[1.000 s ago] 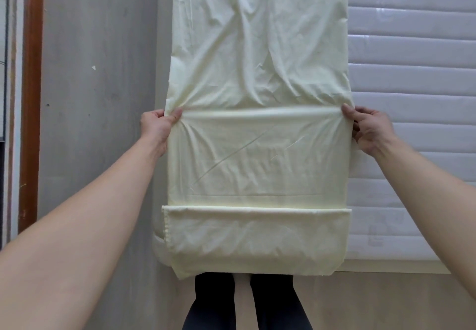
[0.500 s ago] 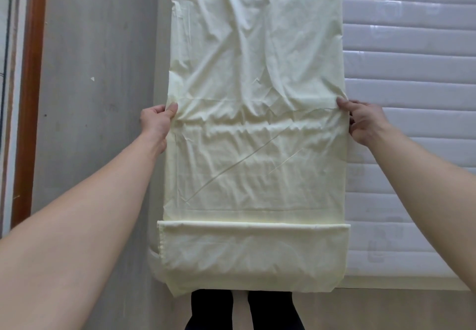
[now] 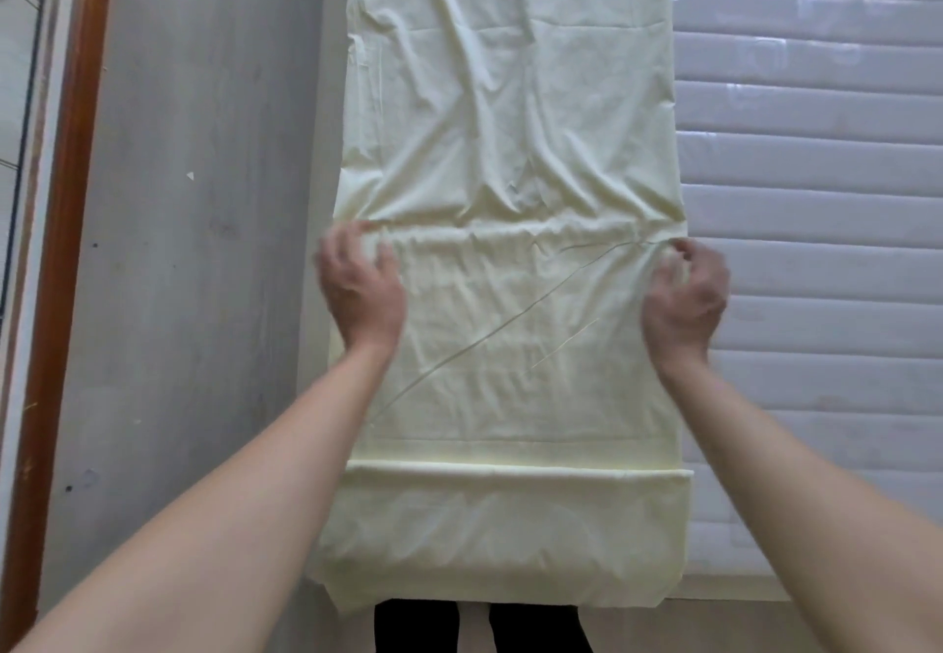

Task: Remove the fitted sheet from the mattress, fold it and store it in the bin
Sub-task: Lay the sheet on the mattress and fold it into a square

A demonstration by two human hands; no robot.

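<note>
The pale yellow fitted sheet [image 3: 510, 142] lies as a long folded strip along the left side of the white quilted mattress [image 3: 816, 244], its near end draped over the mattress edge. My left hand [image 3: 360, 290] pinches the strip's left edge about halfway along. My right hand [image 3: 684, 295] grips the right edge at the same height, fingers curled into the cloth. A ridge of bunched fabric runs across between the two hands. No bin is in view.
A grey floor [image 3: 204, 244] runs along the left of the mattress, bordered by a brown wooden frame [image 3: 61, 270]. My dark-clothed legs [image 3: 479, 627] stand at the mattress foot, below the hanging sheet end.
Both hands have moved inward from beside the strip onto its edges and closed on the cloth. The fabric between them has bunched into a cross ridge.
</note>
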